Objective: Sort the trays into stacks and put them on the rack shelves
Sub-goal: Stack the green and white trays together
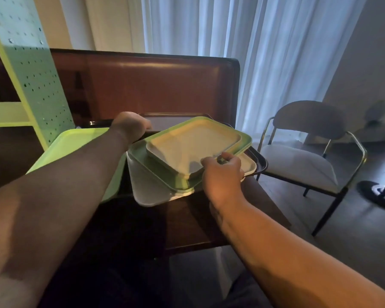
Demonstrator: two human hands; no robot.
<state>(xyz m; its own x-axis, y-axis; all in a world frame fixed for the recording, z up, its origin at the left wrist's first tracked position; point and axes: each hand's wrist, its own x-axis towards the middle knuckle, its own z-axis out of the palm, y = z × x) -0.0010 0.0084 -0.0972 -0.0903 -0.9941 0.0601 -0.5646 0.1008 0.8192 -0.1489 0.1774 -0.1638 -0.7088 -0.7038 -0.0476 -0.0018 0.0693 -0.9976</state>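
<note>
Trays piled on table [187, 227] in front of me: small tray [193, 145] on top. Rack [29, 70] at left, chair [309, 152] at right, behind table edge.

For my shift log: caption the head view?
Both hands grip the mixed tray pile beside the green rack.

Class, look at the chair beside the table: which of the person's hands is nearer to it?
The right hand. It grips the near edge of the tilted green tray, on the side towards the chair. The left hand is on the tray pile's far-left side, further from the chair.
</note>
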